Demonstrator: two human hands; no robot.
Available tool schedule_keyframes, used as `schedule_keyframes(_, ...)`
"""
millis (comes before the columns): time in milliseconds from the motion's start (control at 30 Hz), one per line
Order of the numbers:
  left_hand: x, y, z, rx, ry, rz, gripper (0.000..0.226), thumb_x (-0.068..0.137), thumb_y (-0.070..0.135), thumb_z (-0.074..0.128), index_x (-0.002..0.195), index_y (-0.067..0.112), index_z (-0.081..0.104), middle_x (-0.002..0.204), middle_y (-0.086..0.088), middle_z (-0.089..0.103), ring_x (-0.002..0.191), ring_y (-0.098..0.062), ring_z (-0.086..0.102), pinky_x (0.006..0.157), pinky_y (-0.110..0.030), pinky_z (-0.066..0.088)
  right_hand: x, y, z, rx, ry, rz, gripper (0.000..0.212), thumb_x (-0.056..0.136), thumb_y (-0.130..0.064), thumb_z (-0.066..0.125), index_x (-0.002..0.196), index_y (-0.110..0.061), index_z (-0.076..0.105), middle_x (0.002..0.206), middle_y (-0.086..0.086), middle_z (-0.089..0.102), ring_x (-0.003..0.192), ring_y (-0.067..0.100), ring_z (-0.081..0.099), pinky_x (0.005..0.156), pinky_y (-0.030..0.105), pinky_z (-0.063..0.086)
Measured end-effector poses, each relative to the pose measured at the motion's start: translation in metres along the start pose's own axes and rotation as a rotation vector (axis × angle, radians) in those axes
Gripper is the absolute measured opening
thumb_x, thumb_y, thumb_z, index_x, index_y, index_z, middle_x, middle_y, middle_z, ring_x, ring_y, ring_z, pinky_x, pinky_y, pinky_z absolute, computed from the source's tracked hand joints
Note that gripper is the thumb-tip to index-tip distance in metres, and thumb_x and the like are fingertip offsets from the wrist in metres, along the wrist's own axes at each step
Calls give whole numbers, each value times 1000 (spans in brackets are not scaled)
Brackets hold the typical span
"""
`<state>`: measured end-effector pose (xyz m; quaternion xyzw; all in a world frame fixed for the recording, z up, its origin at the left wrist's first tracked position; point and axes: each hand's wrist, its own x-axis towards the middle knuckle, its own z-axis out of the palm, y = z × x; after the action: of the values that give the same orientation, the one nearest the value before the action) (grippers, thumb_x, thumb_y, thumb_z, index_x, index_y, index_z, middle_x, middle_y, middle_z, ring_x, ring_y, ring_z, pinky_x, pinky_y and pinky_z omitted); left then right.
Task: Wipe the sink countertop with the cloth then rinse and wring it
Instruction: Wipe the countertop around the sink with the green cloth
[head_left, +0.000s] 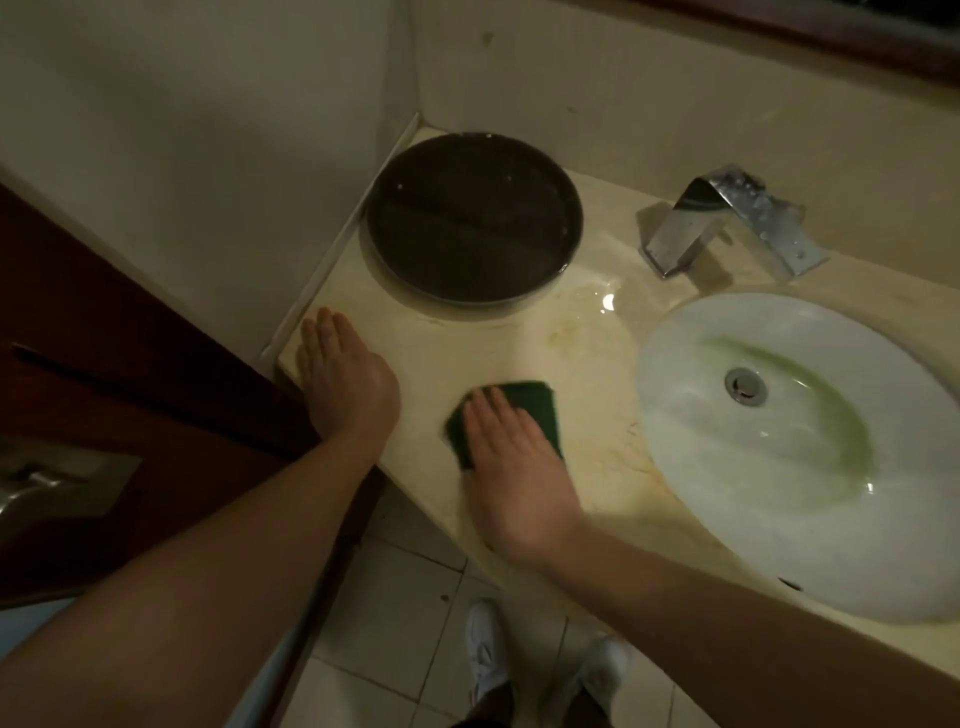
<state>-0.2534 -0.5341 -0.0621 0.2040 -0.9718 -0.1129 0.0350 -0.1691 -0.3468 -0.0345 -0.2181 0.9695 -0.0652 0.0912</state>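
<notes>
A dark green cloth (535, 402) lies flat on the beige marble countertop (582, 353), near its front edge and left of the sink. My right hand (511, 467) presses down on it with fingers flat, covering its near half. My left hand (340, 379) rests palm down on the counter's left front corner, holding nothing. The oval white sink (691, 415) is set into the counter at the right, with a greenish stain around its drain (746, 384).
A round dark lidded container (472, 218) stands at the counter's back left corner. A chrome tap (727, 223) sits behind the sink. Wet patches shine between them. A dark wooden door (130, 374) is at the left. Tiled floor and white shoes lie below.
</notes>
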Motion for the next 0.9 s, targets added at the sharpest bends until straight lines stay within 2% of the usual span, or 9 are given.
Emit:
schedule_keyframes(67, 1, -3, 1, -1, 5, 11, 57, 93, 13, 32, 149, 0, 23, 157, -15, 24, 146, -30, 15, 119, -44, 14, 36, -3, -3, -33, -12, -107, 62, 100, -35, 27, 154, -10, 10, 162, 5, 7, 150, 21, 1, 117, 33, -10)
schedule_keyframes(133, 0, -4, 2, 1, 13, 28, 57, 94, 13, 32, 149, 0, 23, 157, -16, 24, 146, -31, 15, 119, -45, 14, 55, 11, -7, -38, -17, -82, 61, 101, -34, 24, 154, -10, 7, 163, 5, 6, 150, 20, 1, 116, 33, -8)
schedule_keyframes(300, -5, 3, -3, 51, -65, 6, 71, 94, 39, 29, 150, -1, 15, 159, -18, 15, 147, -33, 10, 120, -47, 10, 2, 78, -12, 16, 92, 304, 62, 98, -30, 30, 154, -7, 14, 162, 10, 13, 149, 26, 9, 121, 41, 8)
schedule_keyframes(400, -26, 22, -2, 112, -151, 23, 81, 93, 53, 23, 152, 0, 6, 161, -18, 5, 148, -33, 2, 120, -46, 4, -62, 64, -4, 4, 71, 425, 64, 97, -30, 30, 153, -4, 13, 161, 14, 13, 149, 28, 10, 121, 43, 12)
schedule_keyframes(500, -42, 31, 0, 130, -137, 82, 78, 94, 50, 23, 152, 1, 6, 160, -19, 5, 148, -33, 1, 119, -47, 3, -85, 23, 9, 9, 46, 336, 66, 94, -31, 34, 152, -2, 19, 160, 14, 15, 149, 28, 12, 121, 42, 12)
schedule_keyframes(633, -37, 27, 1, 133, -136, 86, 73, 95, 44, 22, 151, 1, 6, 161, -18, 4, 148, -32, 0, 120, -46, 4, -30, -19, 19, 24, 75, 43, 64, 91, -29, 38, 148, -2, 31, 156, 13, 29, 146, 27, 23, 119, 42, 20)
schedule_keyframes(733, -39, 25, 2, 131, -127, 114, 71, 95, 41, 20, 151, 1, 6, 161, -18, 5, 148, -31, 2, 121, -45, 5, -25, -13, 22, -10, 41, -96, 63, 94, -31, 37, 150, -3, 27, 158, 11, 24, 148, 26, 19, 120, 41, 15)
schedule_keyframes(800, -39, 25, 2, 142, -110, 114, 70, 95, 41, 20, 151, 1, 7, 161, -18, 6, 148, -32, 3, 120, -45, 6, -47, 16, 17, -55, 39, -54, 63, 94, -32, 35, 151, -6, 25, 159, 8, 23, 148, 24, 19, 120, 38, 11)
schedule_keyframes(900, -41, 29, 1, 148, -109, 58, 71, 95, 40, 23, 151, -1, 9, 160, -19, 7, 148, -33, 4, 120, -46, 7, -84, 69, 10, -12, 81, 235, 64, 94, -28, 37, 152, -5, 23, 159, 10, 20, 148, 26, 18, 120, 37, 12)
